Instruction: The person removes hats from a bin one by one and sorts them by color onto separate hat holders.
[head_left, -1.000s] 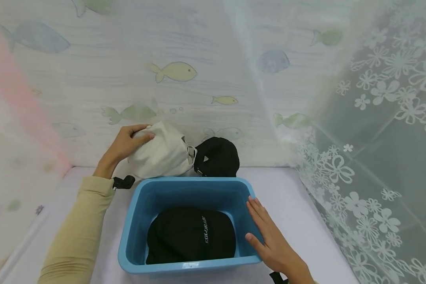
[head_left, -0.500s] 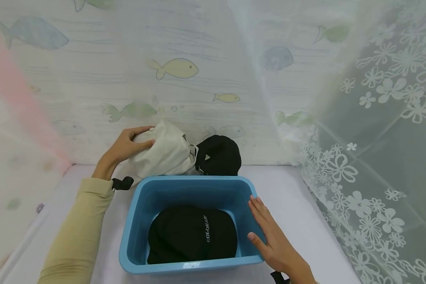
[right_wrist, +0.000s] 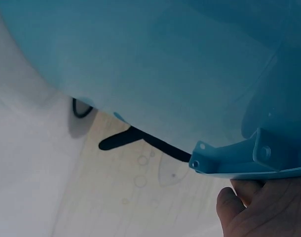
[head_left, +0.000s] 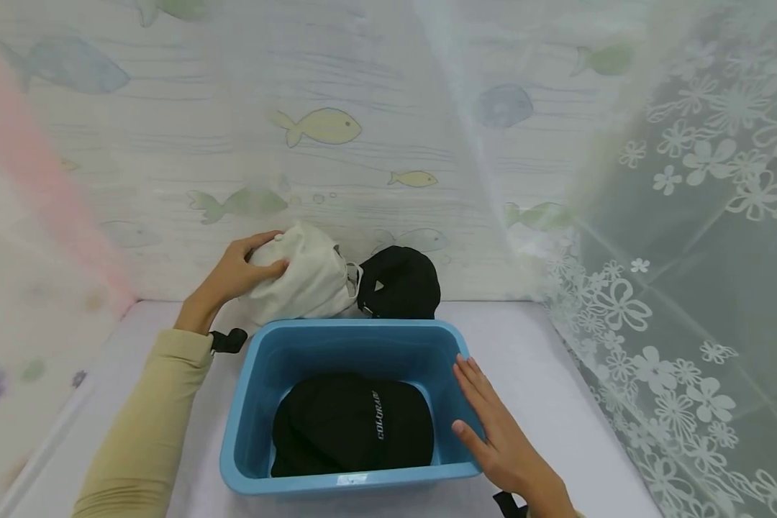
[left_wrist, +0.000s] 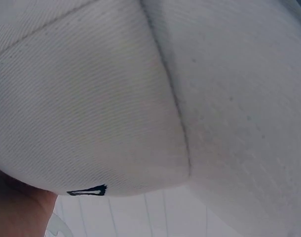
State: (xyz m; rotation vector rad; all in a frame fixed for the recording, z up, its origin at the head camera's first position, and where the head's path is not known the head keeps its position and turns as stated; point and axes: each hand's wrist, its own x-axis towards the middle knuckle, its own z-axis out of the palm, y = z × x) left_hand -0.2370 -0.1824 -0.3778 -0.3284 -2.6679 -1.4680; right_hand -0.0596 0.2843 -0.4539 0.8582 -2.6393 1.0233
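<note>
Behind the blue plastic basin (head_left: pixel 362 326), my left hand (head_left: pixel 239 270) grips the crown of a white cap (head_left: pixel 304 273), thumb on the near side and fingers over the far side. In the left wrist view the white cap (left_wrist: pixel 101 108) fills most of the frame, with part of the hand (left_wrist: pixel 22 212) at lower left. My right hand (head_left: pixel 505 432) rests on the basin's right rim, fingers straight, thumb over the inside. A black cap (head_left: pixel 350 424) with white lettering lies in the basin. The right wrist view shows the basin's outside (right_wrist: pixel 140 64) and the hand (right_wrist: pixel 269 207) at its rim.
Another black cap (head_left: pixel 401 280) stands against the back wall, just right of the white one. The white tabletop (head_left: pixel 511 345) runs to a fish-patterned curtain (head_left: pixel 337 173) behind. A translucent sheet with white flowers (head_left: pixel 706 302) hangs at right.
My left thumb and hand have shifted slightly right and down on the white cap. The right hand stays on the basin rim; the view itself has moved a little.
</note>
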